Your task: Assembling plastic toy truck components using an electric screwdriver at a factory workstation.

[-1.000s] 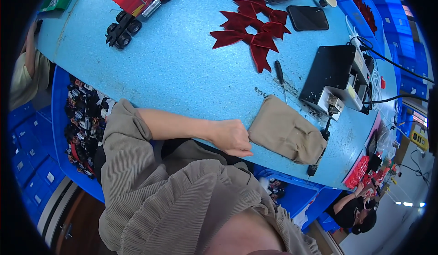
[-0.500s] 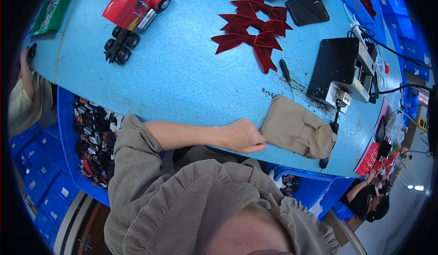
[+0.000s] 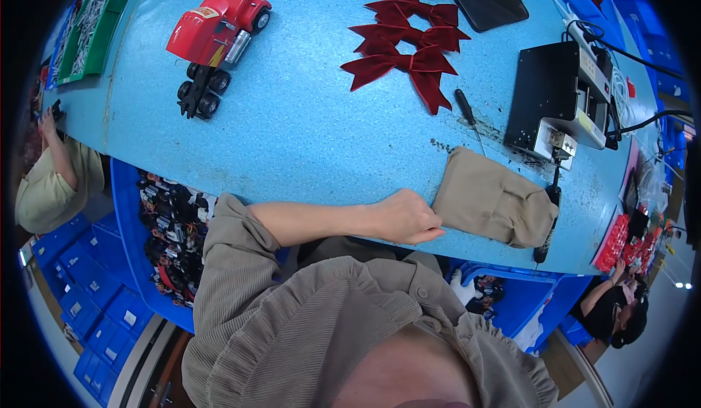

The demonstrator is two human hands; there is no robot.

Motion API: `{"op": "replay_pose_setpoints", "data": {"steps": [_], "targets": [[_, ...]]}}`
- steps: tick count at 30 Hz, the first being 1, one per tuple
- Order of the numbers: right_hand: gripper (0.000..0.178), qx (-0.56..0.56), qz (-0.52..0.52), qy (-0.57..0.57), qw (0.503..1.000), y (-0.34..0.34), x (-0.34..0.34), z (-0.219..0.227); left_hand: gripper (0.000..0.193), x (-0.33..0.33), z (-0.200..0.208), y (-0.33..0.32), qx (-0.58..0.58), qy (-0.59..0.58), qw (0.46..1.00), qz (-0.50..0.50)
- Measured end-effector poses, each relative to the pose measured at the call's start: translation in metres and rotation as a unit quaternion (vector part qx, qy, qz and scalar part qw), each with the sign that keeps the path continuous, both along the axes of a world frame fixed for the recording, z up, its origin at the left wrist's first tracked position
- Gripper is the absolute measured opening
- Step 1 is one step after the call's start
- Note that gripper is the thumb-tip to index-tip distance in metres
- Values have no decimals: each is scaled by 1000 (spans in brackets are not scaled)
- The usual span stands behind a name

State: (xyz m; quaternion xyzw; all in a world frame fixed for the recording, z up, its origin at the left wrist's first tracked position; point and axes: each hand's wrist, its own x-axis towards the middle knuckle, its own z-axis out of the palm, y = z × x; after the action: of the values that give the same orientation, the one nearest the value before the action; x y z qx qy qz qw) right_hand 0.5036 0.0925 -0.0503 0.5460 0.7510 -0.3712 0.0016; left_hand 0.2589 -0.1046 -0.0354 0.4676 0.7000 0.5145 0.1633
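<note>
My left hand (image 3: pixel 406 216) rests on the blue table near its front edge, the forearm laid across from the left. Its fingers are curled into a fist, and whatever may be inside is hidden. Right beside the knuckles lies a folded khaki cloth piece (image 3: pixel 493 198), shaped like a loose sleeve; I cannot tell whether the hand touches it. Part of a black-handled tool (image 3: pixel 551 218) shows at the cloth's right end. Past the cloth lies a screwdriver (image 3: pixel 465 107) with a black handle. My right hand is not in view.
A red toy truck (image 3: pixel 219 28), dark red velvet bows (image 3: pixel 411 63) and a black phone (image 3: pixel 491 7) lie farther back. At right stands a black box-shaped machine (image 3: pixel 551 94) with cables. Blue bins (image 3: pixel 128 225) hold parts below the table edge. Other people work at both sides.
The whole view has shifted slightly, so most things sit a little farther right. My left hand stays in its fist beside the cloth.
</note>
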Motion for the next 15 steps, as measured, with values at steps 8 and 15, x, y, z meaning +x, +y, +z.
{"op": "replay_pose_setpoints", "data": {"steps": [8,15], "targets": [[12,7,-13,16,1000,2,4,-6,33,-1,1,1,-4,2,1000,-1],[9,-11,-32,20,999,2,3,-6,31,-2,1,3,18,13,1000,11]]}}
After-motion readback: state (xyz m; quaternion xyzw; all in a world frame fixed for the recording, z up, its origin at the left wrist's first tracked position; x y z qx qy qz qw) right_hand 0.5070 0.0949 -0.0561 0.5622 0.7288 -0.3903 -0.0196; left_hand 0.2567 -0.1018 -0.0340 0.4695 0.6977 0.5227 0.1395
